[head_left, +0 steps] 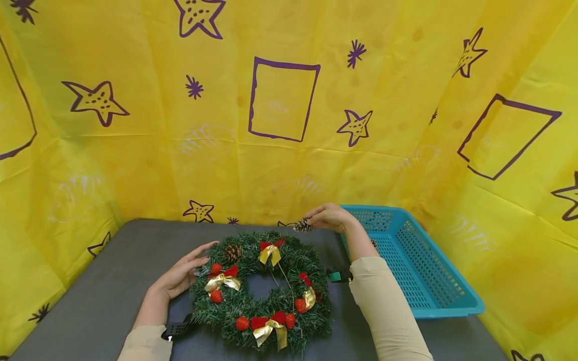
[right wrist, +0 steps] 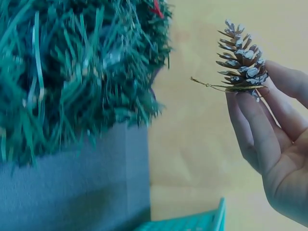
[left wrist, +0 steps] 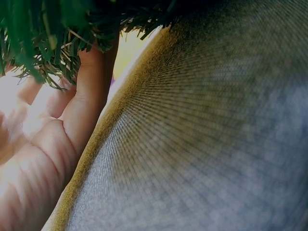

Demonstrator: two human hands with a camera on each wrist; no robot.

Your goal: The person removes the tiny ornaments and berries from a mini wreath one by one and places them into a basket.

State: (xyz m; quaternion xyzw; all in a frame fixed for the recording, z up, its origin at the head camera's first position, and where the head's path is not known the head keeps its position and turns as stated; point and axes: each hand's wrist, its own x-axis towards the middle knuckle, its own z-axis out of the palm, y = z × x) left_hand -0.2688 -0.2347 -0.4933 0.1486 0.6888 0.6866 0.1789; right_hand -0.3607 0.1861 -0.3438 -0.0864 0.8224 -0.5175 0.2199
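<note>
A green Christmas wreath (head_left: 293,255) lies on the dark grey table, trimmed with red-and-gold bows, several red balls and a brown pine cone (head_left: 233,253). My left hand (head_left: 180,273) rests at the wreath's left edge with extended fingers. In the left wrist view, the fingers (left wrist: 89,82) reach into the greenery, which hides their tips. Beyond the wreath's far right edge, my right hand (head_left: 329,216) pinches a white-tipped pine cone (right wrist: 244,62) by its base, in the air. A gold cord (right wrist: 216,86) hangs from that cone, apart from the wreath.
To the right stands a turquoise plastic basket (head_left: 438,250), partly behind my right forearm. A small dark item (head_left: 374,243) shows inside it. Yellow patterned cloth (head_left: 284,175) hangs close behind the table (head_left: 149,250) and along its sides.
</note>
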